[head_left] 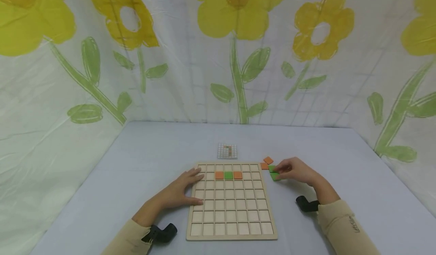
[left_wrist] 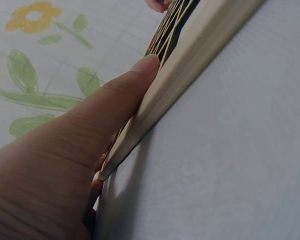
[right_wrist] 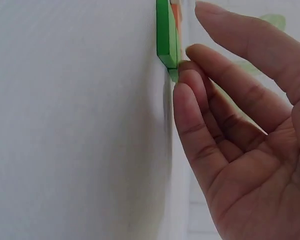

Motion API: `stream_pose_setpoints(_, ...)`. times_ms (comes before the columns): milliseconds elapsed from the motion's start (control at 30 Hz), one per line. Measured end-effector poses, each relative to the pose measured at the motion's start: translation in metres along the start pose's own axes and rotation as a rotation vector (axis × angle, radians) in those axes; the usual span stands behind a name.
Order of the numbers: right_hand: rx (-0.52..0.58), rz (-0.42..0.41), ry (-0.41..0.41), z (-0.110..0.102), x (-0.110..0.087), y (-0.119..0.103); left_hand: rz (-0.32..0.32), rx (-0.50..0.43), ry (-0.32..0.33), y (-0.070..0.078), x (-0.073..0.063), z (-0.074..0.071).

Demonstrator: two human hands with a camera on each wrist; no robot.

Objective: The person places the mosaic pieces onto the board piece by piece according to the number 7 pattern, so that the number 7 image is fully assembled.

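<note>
A wooden grid board [head_left: 231,237] lies on the table, with an orange tile [head_left: 219,175], a green tile [head_left: 228,175] and another orange tile [head_left: 237,175] side by side near its top. My left hand [head_left: 178,188] rests on the board's left edge, its thumb [left_wrist: 145,65] lying across the rim and its fingers spread. Right of the board, my right hand [head_left: 296,170] reaches over two loose green tiles [head_left: 274,177]. In the right wrist view, its thumb and fingertips [right_wrist: 187,100] are apart, close to a green tile [right_wrist: 163,30], with no tile visibly pinched between them.
Two loose orange tiles [head_left: 268,160] lie by the board's upper right corner. A small card [head_left: 227,151] with a coloured grid pattern sits behind the board. A white cloth covers the table [head_left: 153,145], and a flower-printed curtain [head_left: 190,77] hangs behind it.
</note>
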State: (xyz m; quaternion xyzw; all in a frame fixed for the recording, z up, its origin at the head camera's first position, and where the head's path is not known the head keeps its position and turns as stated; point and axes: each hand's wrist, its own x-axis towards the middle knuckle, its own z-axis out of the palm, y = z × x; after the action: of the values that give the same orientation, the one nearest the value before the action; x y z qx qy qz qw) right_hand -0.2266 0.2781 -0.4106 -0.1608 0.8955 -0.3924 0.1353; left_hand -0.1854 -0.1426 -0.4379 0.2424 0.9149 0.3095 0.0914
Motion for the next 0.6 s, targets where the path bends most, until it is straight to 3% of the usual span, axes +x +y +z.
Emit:
stream_pose_setpoints(333, 0.012, 0.027, 0.024, 0.0019, -0.0058, 0.0042, -0.015, 0.001, -0.007, 0.0010, 0.0004, 0.0005)
stream_pose_setpoints(600, -0.017, -0.010, 0.039, 0.0053, -0.0055, 0.0030, -0.005, -0.003, -0.004, 0.0015, -0.0011, -0.0005)
